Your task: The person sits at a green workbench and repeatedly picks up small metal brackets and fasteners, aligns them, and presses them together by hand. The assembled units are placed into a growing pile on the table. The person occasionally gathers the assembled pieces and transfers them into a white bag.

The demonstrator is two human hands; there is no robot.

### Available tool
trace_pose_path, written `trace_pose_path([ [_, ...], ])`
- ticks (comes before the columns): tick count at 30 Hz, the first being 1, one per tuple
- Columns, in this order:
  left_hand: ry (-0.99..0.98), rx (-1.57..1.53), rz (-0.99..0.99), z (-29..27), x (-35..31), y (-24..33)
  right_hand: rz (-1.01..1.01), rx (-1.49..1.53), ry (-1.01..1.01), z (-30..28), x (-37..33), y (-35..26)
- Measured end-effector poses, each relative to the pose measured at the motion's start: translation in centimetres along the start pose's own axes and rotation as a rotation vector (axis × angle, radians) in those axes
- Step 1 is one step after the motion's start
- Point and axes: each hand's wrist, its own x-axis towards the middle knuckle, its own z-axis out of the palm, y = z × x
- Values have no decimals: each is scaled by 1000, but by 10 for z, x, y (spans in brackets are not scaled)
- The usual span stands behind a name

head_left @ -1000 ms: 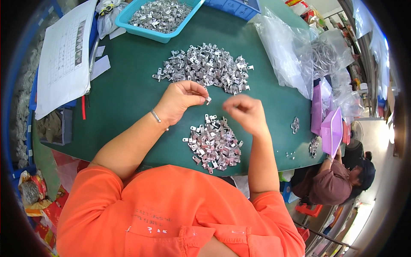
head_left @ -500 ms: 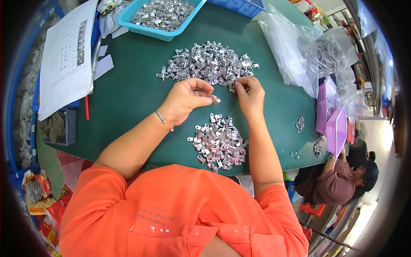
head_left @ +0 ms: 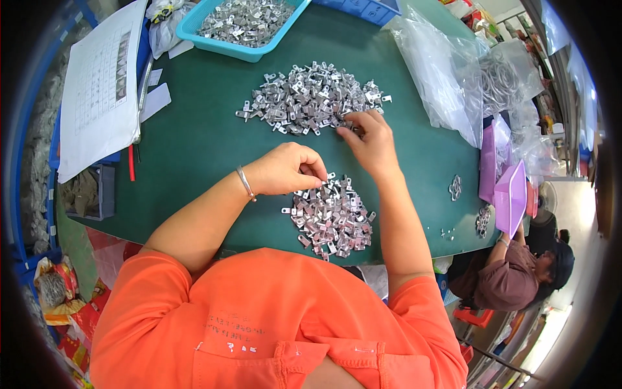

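Small bent metal brackets with holes lie on the green table in two piles: a larger far pile (head_left: 304, 97) and a smaller near pile (head_left: 334, 217). My left hand (head_left: 285, 170) hovers at the upper left edge of the near pile, thumb and fingertips pinched together; what they hold, if anything, is hidden. At the near right edge of the far pile is my right hand (head_left: 370, 141), its thumb and forefinger closed around a small metal bracket (head_left: 345, 123) among the others.
A light-blue basket (head_left: 188, 35) of similar brackets stands at the back, near a blue crate (head_left: 369, 10). Clear plastic bags (head_left: 434, 78) and purple bins (head_left: 510, 194) are at right. Papers (head_left: 97, 91) stand at left. A co-worker (head_left: 508, 275) sits at far right.
My left hand has moved down toward me from between the piles to the near pile, and its bracket no longer shows. My right hand has shifted slightly left along the far pile.
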Motion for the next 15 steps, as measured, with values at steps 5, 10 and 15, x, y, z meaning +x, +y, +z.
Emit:
trace_pose_path([
  [5,39,7,-38,-1,0,4,76,26,114,9,0,15],
  [10,81,4,-87,1,2,-1,597,832,9,-16,-3,7],
  [15,97,-121,-67,5,3,0,540,958,-140,-30,-16,2],
])
